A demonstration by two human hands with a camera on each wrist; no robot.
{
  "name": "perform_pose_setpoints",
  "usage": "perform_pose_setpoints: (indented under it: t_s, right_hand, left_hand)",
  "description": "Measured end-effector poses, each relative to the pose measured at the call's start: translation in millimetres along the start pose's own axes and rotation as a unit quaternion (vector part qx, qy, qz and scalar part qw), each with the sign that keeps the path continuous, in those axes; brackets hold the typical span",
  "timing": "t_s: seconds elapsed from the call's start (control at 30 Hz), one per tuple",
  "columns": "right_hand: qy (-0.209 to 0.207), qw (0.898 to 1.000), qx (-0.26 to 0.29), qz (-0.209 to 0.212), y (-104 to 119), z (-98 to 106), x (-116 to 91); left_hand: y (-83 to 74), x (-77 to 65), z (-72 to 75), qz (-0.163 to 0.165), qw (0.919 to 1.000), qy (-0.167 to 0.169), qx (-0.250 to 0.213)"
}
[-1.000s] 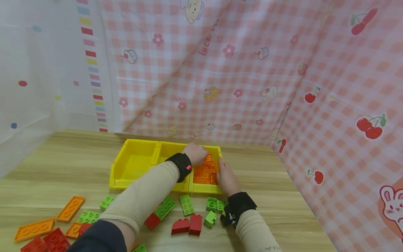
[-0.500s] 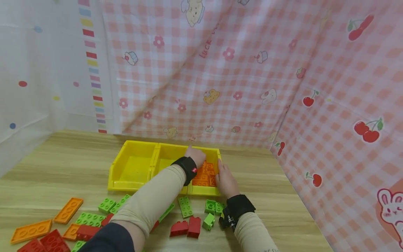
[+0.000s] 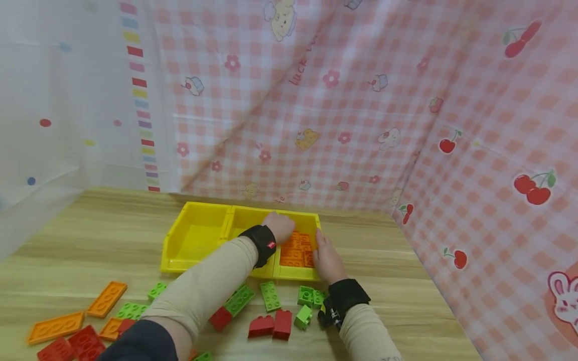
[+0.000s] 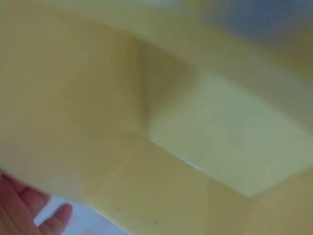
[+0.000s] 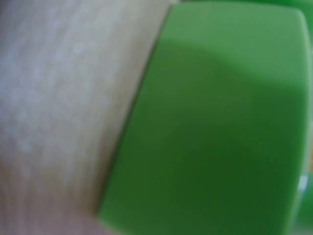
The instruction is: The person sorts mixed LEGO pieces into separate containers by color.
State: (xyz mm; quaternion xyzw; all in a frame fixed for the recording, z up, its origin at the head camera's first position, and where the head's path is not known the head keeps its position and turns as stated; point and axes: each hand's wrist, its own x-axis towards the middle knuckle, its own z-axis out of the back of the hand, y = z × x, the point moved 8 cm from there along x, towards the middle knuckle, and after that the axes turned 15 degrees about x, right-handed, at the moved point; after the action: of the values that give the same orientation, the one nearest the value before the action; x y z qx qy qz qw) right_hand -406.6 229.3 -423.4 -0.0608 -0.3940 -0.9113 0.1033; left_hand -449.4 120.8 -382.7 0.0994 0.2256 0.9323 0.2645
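A yellow three-compartment bin [image 3: 196, 238] stands on the table, with several orange toy bricks [image 3: 295, 248] in its right compartment. My left hand [image 3: 279, 226] reaches over the divider into that compartment, at the left of the orange bricks; its fingers are hidden there in the head view. In the left wrist view, a few fingertips of the left hand [image 4: 22, 208] show beyond a yellow edge of the bin, too little to tell their grip. At the bin's right wall, my right hand [image 3: 329, 258] holds the side, its far fingers partly hidden. A green brick [image 5: 210, 122] fills the right wrist view.
Green bricks [image 3: 271, 296] and red bricks [image 3: 282, 325] lie in front of the bin. Orange plates [image 3: 106, 299] and more red bricks [image 3: 86, 343] are at front left. A checked cloth [image 3: 253, 120] hangs behind, and another side cloth [image 3: 510, 220] at right.
My left forearm shifted right half a second ago and is back left now, its hand still in the right compartment. The right hand stays at the bin's side. The head view has shifted slightly.
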Motion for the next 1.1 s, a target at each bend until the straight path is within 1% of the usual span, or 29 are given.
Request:
perform_pose_setpoints:
  t_s: [0.1, 0.17, 0.23, 0.33, 0.37, 0.5, 0.6, 0.67, 0.77, 0.87, 0.97, 1.1]
  right_hand:
    - [0.001, 1.000, 0.010, -0.003, 0.5, -1.4, -0.5]
    - [0.002, 1.000, 0.010, -0.001, -0.2, -2.6, -0.5]
    - [0.003, 1.000, 0.009, 0.001, -1.1, -4.0, -0.1]
    - [0.006, 1.000, 0.013, 0.003, -1.9, -6.0, 0.0]
    - [0.007, 1.000, 0.015, 0.004, -1.8, -6.2, -0.2]
    - [0.009, 1.000, 0.016, 0.007, -0.9, -6.5, -0.7]
    - [0.009, 1.000, 0.009, 0.013, 0.1, -6.5, 0.5]
    - [0.011, 1.000, 0.004, 0.009, -1.2, -4.9, 1.1]
    - [0.013, 1.000, -0.004, 0.005, -3.1, -3.2, 1.7]
    - [0.011, 1.000, -0.010, 0.004, -3.0, -2.4, 1.5]
    - [0.010, 1.000, -0.013, 0.002, -1.6, -3.5, 1.1]
    - [0.012, 1.000, -0.016, 0.002, 2.6, -7.7, 1.0]
  left_hand:
    - [3.6, -13.8, 3.0, -0.029, 0.9988, -0.039, -0.005]
    - [5.4, -26.4, 8.4, -0.052, 0.9966, -0.061, -0.018]
    - [7.1, -41.7, 14.9, -0.073, 0.9929, -0.090, -0.027]
    - [9.3, -68.7, 23.7, -0.100, 0.9874, -0.116, -0.040]
    - [9.8, -78.0, 24.6, -0.107, 0.9855, -0.126, -0.039]
    - [11.7, -117.7, 25.5, -0.139, 0.9791, -0.142, -0.043]
    - [14.5, -148.5, 24.4, -0.166, 0.9726, -0.159, -0.033]
    - [16.6, -165.2, 21.5, -0.178, 0.9696, -0.166, -0.027]
    - [20.1, -183.8, 10.8, -0.185, 0.9677, -0.171, -0.002]
    - [22.7, -195.4, -1.8, -0.182, 0.9695, -0.161, 0.028]
    - [23.8, -202.9, -11.4, -0.178, 0.9720, -0.142, 0.058]
    - [25.6, -208.0, -20.7, -0.167, 0.9787, -0.104, 0.059]
